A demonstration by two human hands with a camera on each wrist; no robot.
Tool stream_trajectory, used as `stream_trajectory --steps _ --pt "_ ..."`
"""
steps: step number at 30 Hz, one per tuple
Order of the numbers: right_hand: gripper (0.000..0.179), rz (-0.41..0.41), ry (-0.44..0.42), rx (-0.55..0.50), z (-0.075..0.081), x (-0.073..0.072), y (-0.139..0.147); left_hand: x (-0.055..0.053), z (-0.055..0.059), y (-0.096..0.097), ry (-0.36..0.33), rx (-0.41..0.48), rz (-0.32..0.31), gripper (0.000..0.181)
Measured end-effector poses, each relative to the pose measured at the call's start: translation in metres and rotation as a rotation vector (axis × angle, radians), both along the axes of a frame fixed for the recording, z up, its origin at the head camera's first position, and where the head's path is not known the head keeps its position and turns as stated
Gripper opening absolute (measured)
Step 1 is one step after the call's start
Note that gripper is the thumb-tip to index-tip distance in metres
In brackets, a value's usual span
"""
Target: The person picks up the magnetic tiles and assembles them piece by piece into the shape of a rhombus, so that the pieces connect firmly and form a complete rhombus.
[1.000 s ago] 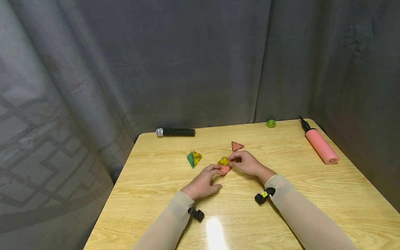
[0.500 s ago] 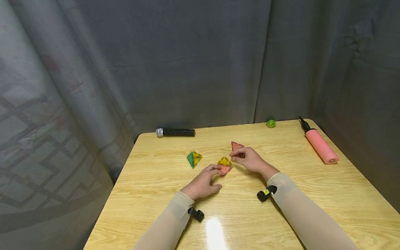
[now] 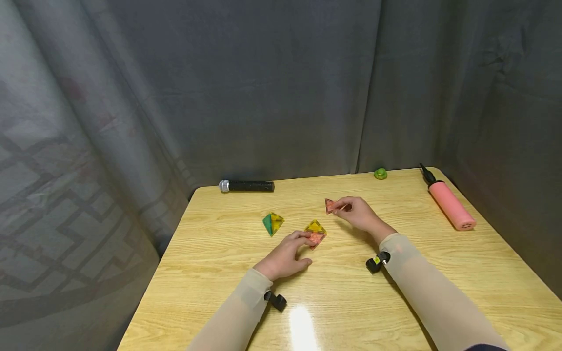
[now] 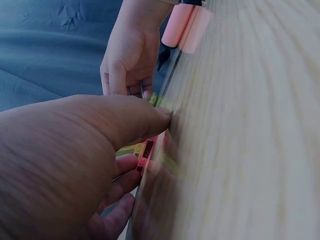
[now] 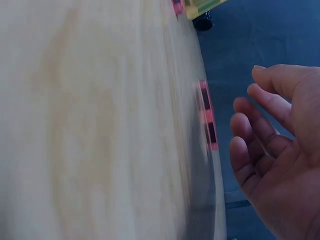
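My left hand (image 3: 284, 257) rests its fingertips on a pink translucent triangular magnetic tile (image 3: 318, 237). A yellow triangular tile (image 3: 315, 226) adjoins that tile's far edge. Farther back lies another pink triangular tile (image 3: 329, 205), partly covered in the head view by my right hand (image 3: 359, 214). The right wrist view shows this pink tile (image 5: 210, 120) on the table, apart from the loosely bent fingers (image 5: 242, 125), which hold nothing. In the left wrist view, the left thumb (image 4: 150, 117) is near the tabletop, with the pink tile (image 4: 146, 154) by the other fingers.
A green-and-yellow tile piece (image 3: 273, 224) sits left of the hands on the wooden table (image 3: 210, 273). Along the back are a black microphone (image 3: 250, 186) and a small green object (image 3: 380, 173). A pink hand pump (image 3: 452, 204) lies near the right edge.
My right hand has left the yellow tile and moved back and to the right, over the far pink tile. The left hand has stayed in place.
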State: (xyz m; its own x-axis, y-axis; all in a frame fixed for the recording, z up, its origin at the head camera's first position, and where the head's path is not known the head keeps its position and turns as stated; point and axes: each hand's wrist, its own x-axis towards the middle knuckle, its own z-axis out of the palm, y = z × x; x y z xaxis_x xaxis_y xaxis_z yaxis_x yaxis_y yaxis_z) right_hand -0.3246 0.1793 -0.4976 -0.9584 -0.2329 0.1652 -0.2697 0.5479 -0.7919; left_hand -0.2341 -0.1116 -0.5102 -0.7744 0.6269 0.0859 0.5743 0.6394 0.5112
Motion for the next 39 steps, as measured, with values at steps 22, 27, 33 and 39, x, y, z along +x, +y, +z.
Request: stream_trajectory --steps 22,27,33,39 --pt "0.044 -0.025 -0.074 0.043 -0.003 -0.031 0.002 -0.002 0.000 -0.002 -0.007 0.004 0.018 0.041" --pt "0.045 -0.052 -0.094 0.090 -0.005 -0.035 -0.002 -0.002 -0.001 -0.004 -0.002 0.015 0.019 0.039" --pt "0.051 -0.086 -0.112 0.156 -0.005 -0.038 -0.006 -0.003 -0.002 -0.005 -0.006 0.027 0.015 0.038" --pt "0.057 -0.094 -0.135 0.178 -0.006 -0.040 -0.007 -0.003 -0.001 -0.005 0.000 0.035 0.009 0.037"
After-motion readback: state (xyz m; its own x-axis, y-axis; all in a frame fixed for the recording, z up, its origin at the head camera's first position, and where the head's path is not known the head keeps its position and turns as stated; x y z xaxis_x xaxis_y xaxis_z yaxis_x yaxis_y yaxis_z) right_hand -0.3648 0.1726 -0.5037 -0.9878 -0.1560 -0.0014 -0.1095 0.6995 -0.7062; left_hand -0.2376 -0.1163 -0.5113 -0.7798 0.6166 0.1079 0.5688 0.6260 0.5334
